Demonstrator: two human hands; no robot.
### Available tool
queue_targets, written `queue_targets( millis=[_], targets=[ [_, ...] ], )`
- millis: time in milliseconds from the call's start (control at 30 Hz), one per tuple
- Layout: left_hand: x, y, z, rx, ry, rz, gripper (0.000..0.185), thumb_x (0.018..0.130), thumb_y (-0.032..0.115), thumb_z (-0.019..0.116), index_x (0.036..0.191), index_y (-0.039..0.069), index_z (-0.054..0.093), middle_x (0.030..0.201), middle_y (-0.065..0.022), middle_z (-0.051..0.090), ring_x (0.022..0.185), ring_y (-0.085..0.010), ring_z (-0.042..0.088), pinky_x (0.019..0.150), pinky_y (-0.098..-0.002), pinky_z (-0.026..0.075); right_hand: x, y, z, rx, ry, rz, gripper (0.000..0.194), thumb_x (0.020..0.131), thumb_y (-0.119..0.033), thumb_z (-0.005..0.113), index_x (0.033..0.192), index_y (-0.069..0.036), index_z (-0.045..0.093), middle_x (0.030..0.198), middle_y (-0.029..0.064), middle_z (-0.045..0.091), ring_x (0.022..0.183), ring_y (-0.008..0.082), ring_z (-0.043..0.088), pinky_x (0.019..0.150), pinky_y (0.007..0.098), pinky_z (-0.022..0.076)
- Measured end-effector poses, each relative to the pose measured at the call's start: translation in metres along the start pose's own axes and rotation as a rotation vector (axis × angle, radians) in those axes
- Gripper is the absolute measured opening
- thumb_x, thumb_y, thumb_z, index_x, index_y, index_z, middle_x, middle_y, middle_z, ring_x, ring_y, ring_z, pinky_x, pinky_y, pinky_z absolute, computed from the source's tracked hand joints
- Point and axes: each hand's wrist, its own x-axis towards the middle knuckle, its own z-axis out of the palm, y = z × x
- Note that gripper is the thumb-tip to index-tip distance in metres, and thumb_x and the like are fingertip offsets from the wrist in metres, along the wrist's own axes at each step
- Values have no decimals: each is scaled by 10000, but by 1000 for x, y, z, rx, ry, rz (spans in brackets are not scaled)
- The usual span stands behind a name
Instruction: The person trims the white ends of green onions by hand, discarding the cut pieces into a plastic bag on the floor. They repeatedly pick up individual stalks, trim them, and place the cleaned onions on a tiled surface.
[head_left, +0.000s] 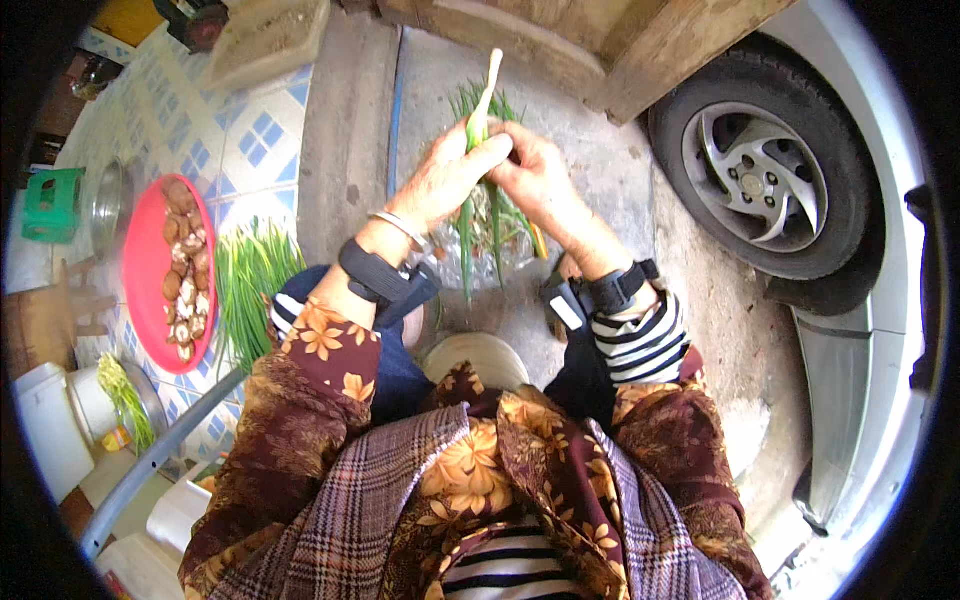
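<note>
Both hands meet at the upper middle around one green onion. Its white root end points up and away, and its green leaves hang below the hands. My left hand is closed on the stalk, thumb across it. My right hand pinches at the stalk from the other side; its fingertips are partly hidden. Beneath them, on the concrete floor, lies clear plastic with loose trimmings, partly covered by the hands. More green leaves show just beyond. A bundle of green onions rests on the tiles to the left.
A red plastic tray of mushrooms is at the left, near a metal bowl and a green plastic stool. A metal tube crosses the lower left. A car wheel stands right, wooden furniture above.
</note>
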Motion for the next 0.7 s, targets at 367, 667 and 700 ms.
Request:
queue_targets(
  millis=[367, 667, 700],
  targets=[
    [14, 0, -21, -201, 116, -47, 373, 870, 271, 573, 1114, -4, 511, 981, -9, 526, 890, -77, 463, 788, -226, 376, 31, 12, 2, 206, 47, 74, 162, 810, -143, 642, 872, -2, 587, 735, 5, 581, 670, 66, 500, 605, 227, 431],
    [32, -7, -38, -452, 241, -104, 246, 877, 239, 545, 963, 11, 585, 877, -2, 573, 818, -78, 507, 738, -220, 405, 47, 24, 5, 123, -16, 61, 181, 780, -159, 669, 802, -7, 572, 651, -17, 512, 608, 67, 437, 525, 244, 370],
    [33, -8, -40, -451, 226, -110, 236, 875, 233, 548, 953, 14, 589, 868, -2, 575, 810, -78, 509, 733, -218, 404, 47, 23, 5, 130, -28, 69, 182, 782, -160, 668, 799, -7, 571, 651, -19, 512, 608, 66, 438, 525, 244, 370]
  ],
)
